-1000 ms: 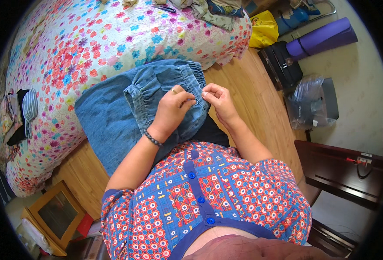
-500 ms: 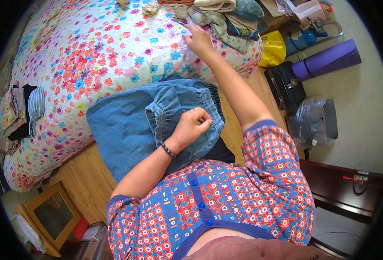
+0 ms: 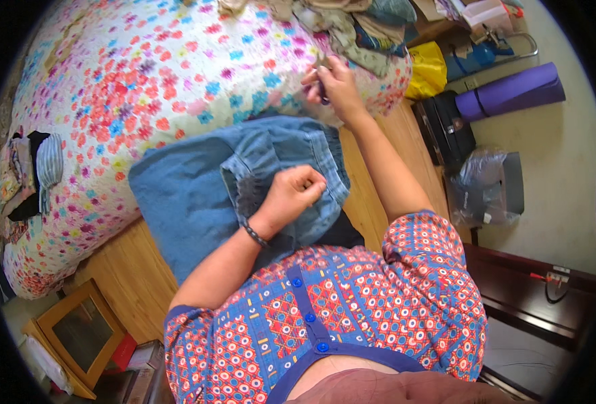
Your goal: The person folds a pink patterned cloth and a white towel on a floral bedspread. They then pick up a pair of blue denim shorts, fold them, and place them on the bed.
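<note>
Blue denim trousers point(image 3: 183, 182) lie across my lap, with a gathered elastic waistband toward the right and a gathered cuff near the middle. Over the denim, my left hand point(image 3: 291, 193) is closed, thumb and fingers pinched together; whatever is between them is too small to make out. A dark beaded bracelet point(image 3: 254, 233) circles that wrist. My right hand point(image 3: 341, 87) is raised by the near edge of the bed, its fingers closed around a small pair of scissors point(image 3: 324, 94) with dark handles. The fingers partly hide the scissors.
The bed point(image 3: 143, 101) has a floral cover. Folded clothes point(image 3: 379, 34) are piled at its far right, and a smaller stack point(image 3: 32, 175) sits at left. A yellow bag point(image 3: 427, 71), black case point(image 3: 443, 128) and purple rolled mat point(image 3: 513, 91) stand at right.
My right hand has drawn back from the bed toward me and to the right, now with the scissors in it. My left hand has barely moved over the denim.
</note>
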`<state>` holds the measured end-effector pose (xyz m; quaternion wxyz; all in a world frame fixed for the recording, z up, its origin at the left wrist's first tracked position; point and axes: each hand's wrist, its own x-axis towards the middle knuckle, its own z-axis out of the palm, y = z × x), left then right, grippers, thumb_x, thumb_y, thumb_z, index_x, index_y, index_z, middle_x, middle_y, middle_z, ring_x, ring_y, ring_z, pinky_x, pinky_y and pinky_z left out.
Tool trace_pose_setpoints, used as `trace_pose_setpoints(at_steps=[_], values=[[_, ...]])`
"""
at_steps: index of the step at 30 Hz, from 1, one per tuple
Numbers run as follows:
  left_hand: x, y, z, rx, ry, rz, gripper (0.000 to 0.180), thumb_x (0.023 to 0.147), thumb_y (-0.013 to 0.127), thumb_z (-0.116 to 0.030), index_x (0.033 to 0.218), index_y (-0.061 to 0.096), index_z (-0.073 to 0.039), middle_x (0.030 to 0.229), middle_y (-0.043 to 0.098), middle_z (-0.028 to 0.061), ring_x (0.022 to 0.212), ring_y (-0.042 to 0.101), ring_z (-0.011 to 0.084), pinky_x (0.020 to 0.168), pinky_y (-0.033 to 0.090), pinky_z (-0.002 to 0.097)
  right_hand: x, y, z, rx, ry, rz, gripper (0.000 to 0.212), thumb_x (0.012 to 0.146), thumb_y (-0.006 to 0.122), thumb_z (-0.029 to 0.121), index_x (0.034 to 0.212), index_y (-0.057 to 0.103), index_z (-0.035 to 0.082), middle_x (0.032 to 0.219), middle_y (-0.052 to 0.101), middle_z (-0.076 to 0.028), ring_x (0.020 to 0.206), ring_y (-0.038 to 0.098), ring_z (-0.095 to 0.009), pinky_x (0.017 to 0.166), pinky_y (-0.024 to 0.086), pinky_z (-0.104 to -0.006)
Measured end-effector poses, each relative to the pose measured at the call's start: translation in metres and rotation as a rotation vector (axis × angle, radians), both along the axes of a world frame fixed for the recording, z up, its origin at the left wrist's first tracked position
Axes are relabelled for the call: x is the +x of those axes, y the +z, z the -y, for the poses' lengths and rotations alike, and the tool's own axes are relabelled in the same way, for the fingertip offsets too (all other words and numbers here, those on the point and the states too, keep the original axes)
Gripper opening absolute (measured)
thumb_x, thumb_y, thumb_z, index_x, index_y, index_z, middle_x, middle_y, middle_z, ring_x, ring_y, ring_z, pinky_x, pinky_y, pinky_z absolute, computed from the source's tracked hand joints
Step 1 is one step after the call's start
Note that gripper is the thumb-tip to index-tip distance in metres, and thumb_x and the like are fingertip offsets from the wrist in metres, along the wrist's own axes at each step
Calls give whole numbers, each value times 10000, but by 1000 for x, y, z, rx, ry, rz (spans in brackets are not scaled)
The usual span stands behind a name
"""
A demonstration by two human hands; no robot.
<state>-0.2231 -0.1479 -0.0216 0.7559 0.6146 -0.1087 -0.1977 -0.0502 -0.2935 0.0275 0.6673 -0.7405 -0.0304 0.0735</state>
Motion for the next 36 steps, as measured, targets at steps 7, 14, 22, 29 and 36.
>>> trace_pose_setpoints(at_steps=[7,14,22,29,36], values=[[-9,1,-12,-149,10,-121,45,889,587,-57,893,590,-12,1009,627,72,812,602,84,660,504,220,-185,40,40,647,93,-522,513,994,362,428,1121,553,-30,653,481,23,515,415,-66,442,313,-205],[-10,1,-11,-127,95,-44,82,887,601,-55,937,610,10,978,642,60,806,603,78,672,510,220,-231,8,6,779,27,-960,418,992,369,432,877,534,65,636,434,6,485,388,-100,425,281,-222],[-15,-10,-10,-163,124,74,52,862,615,-11,895,608,28,983,628,69,815,611,93,721,518,230,-217,-13,10,872,32,-934,436,996,352,437,842,529,69,599,429,0,458,361,-97,406,275,-219],[-14,-14,-12,-84,82,109,91,868,608,0,955,614,27,998,622,55,872,599,90,780,502,228,-213,-16,13,790,40,-905,405,987,388,434,834,531,87,575,414,20,416,334,-72,375,251,-209],[-14,-15,-13,-137,49,80,76,876,593,5,947,603,31,1040,610,64,895,590,88,810,493,227,-211,-22,15,788,84,-864,388,980,416,430,805,515,99,562,401,31,405,315,-62,366,234,-205]])
